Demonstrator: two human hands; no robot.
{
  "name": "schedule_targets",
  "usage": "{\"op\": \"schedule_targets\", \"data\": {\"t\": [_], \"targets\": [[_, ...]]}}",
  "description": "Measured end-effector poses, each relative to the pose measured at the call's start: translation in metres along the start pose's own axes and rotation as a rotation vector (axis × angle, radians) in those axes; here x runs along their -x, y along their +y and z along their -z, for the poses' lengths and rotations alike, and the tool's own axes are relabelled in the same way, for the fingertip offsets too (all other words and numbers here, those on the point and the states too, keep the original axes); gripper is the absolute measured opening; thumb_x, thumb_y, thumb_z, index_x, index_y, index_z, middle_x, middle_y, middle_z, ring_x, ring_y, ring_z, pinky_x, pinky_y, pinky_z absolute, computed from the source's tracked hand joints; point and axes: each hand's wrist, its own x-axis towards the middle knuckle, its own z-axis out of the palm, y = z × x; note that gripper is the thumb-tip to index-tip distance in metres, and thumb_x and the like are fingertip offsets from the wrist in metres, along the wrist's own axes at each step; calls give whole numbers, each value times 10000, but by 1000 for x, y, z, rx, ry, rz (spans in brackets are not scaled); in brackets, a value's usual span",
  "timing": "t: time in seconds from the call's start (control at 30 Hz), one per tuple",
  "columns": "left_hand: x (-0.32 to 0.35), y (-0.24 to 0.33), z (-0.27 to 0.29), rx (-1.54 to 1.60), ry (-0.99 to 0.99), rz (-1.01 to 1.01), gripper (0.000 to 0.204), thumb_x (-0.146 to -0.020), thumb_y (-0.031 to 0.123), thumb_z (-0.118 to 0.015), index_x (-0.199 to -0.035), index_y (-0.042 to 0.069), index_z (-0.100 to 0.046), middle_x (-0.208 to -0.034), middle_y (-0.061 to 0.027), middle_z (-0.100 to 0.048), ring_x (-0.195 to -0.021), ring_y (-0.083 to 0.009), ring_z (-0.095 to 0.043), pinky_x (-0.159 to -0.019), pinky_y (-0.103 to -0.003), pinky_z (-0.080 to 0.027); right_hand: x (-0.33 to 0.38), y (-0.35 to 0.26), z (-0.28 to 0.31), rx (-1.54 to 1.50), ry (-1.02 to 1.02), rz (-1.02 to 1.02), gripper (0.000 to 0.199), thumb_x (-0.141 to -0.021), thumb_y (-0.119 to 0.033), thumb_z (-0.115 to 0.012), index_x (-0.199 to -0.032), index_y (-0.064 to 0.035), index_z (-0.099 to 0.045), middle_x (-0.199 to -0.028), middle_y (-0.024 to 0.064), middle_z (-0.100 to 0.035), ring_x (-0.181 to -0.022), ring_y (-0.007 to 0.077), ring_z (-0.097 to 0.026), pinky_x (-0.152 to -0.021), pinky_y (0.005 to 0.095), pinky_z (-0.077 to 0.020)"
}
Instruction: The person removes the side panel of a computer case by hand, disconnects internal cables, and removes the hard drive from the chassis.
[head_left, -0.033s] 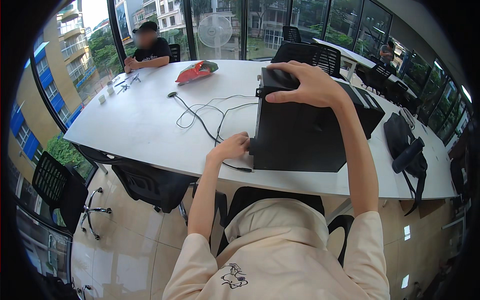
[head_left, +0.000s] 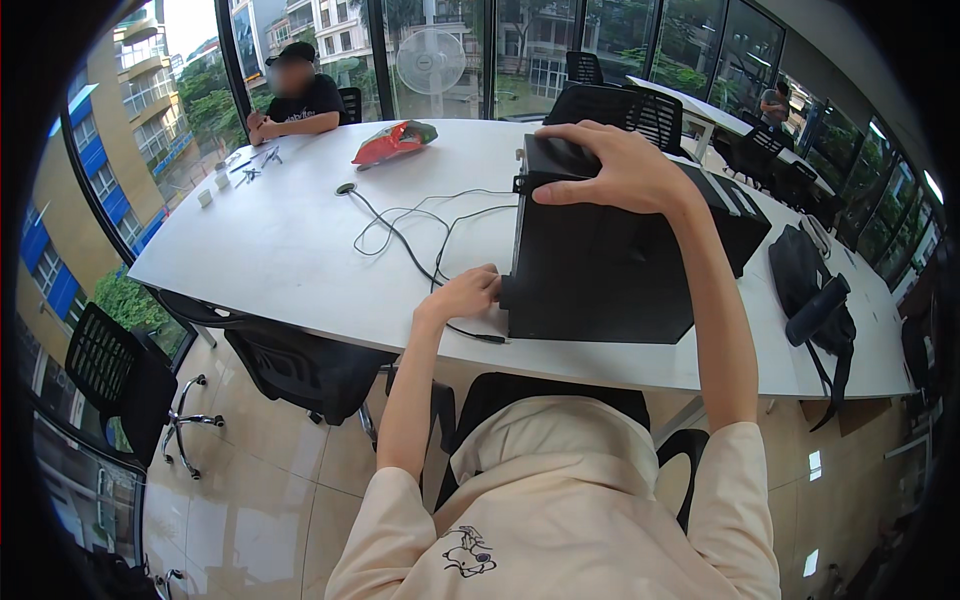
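Across the black case (head_left: 595, 275), right hand (head_left: 635, 172) with fingers wide; left hand (head_left: 464, 295) beside, curled, hold unclear.

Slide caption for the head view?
Left hand at the left end of a black case on a white table, right hand on top.

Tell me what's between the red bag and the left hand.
The head view shows thin looping cables and a thicker black cable on the white table.

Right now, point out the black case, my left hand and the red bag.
Black case (head_left: 600, 268): head view, on its broad side.
Left hand (head_left: 466, 294): head view, on its back.
Red bag (head_left: 383, 149): head view, red part.
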Motion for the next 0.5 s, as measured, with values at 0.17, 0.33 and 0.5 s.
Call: {"op": "schedule_targets", "data": {"t": [0.17, 0.33, 0.5], "targets": [[-2, 8, 1, -92, 20, 82, 312, -1035, 206, -463, -994, 6, -699, -1097, -181, -627, -1086, -377, -607, -966, -437, -462, 2, -1, 0, -23, -1, -15, 985, -664, -780, -738, -1442, -187, -627, -1347, 141, -658, -1205, 329, -648, -1025, 428, -498], [0, 9, 3, -14, -22, 62, 326, -1041, 206, -455, -981, -5, -696, -1094, -178, -629, -1089, -377, -604, -963, -431, -463, 1, 2, -3, -19, 24, 4, 937, -682, -722, -778, -1444, -200, -624, -1281, 126, -671, -1141, 315, -666, -967, 420, -526], [1, 0, 0, -4, -30, -1, 373, -1068, 218, -422, -978, -11, -702, -1088, -181, -627, -1088, -377, -602, -961, -430, -463, 1, -3, 0, -35, -19, -29, 1043, -641, -825, -712, -1446, -168, -625, -1419, 147, -633, -1286, 354, -609, -1114, 451, -435]]}}
